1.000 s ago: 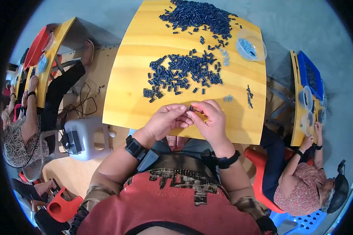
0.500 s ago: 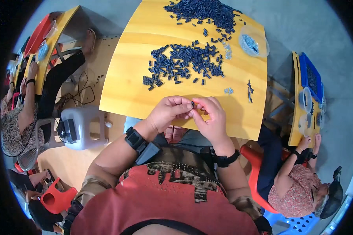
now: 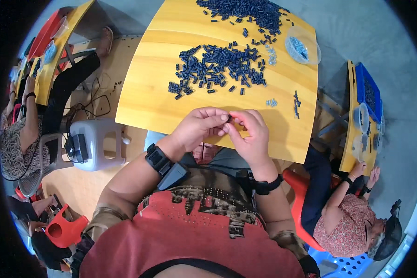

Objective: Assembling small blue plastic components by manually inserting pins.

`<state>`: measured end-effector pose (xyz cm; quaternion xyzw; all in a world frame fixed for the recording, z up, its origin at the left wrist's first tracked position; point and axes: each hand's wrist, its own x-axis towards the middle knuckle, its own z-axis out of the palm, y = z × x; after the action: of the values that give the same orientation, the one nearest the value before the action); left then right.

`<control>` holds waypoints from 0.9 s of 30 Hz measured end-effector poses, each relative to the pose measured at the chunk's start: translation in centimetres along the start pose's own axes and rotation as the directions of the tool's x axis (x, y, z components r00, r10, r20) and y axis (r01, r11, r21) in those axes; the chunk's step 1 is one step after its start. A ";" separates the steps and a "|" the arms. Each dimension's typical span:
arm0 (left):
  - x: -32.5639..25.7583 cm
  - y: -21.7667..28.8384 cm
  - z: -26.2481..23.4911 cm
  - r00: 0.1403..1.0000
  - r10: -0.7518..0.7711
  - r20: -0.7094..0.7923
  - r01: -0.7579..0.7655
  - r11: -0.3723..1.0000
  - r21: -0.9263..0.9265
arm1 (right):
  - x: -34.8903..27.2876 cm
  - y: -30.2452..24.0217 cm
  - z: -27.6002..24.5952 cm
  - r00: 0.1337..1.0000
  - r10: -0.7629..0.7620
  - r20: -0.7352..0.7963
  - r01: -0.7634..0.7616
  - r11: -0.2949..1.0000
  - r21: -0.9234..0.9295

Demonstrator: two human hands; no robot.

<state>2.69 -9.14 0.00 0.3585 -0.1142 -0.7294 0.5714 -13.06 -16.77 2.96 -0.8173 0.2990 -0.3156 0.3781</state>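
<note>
Above the near edge of the yellow table (image 3: 157,106), my two hands meet fingertip to fingertip. My left hand (image 3: 201,127) pinches a small black plastic piece (image 3: 229,118). Thumb and fingers of my right hand (image 3: 250,132) close on the same piece from the other side. Much of it is hidden by the fingers. Beyond my hands lies a loose pile of black plastic pieces (image 3: 217,65). To the right are a small group of silvery metal parts (image 3: 271,102) and a line of black pieces joined end to end (image 3: 297,104).
A bigger heap of black pieces (image 3: 250,14) covers the far end of the table. A clear tub of small metal parts (image 3: 297,49) stands at the right edge. Co-workers sit at tables on both sides. A grey stool (image 3: 95,143) stands left.
The view has shifted slightly. My hands stay together at the black piece, with the fingers a little re-set around it. The co-worker at right has spread one hand.
</note>
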 end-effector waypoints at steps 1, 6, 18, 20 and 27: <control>0.1 -0.1 0.1 1.000 0.019 0.000 -0.019 1.000 0.023 | 0.0 -0.1 0.0 1.000 -0.007 0.004 0.007 1.000 -0.009; 0.4 -0.4 0.2 0.999 0.019 -0.026 -0.017 0.996 0.085 | -0.2 0.1 0.0 0.999 -0.033 0.013 0.034 0.996 -0.084; 0.1 -0.7 -0.2 0.994 0.004 -0.109 0.006 0.995 0.098 | -0.3 0.5 -0.6 0.994 0.007 0.110 0.004 0.995 -0.095; 0.0 -0.6 -0.2 0.993 -0.007 -0.116 0.018 0.995 0.093 | -0.5 1.9 -1.6 0.996 0.088 -0.005 -0.086 0.960 -0.266; 0.1 -0.8 -0.6 0.994 -0.011 -0.107 0.019 0.997 0.078 | -1.2 7.0 -5.2 0.974 0.169 -0.149 -0.220 0.856 -0.467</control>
<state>2.52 -8.80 -0.91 0.4199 -0.1098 -0.7085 0.5565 -19.39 -21.91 -0.36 -0.8336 0.4683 -0.2332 0.1774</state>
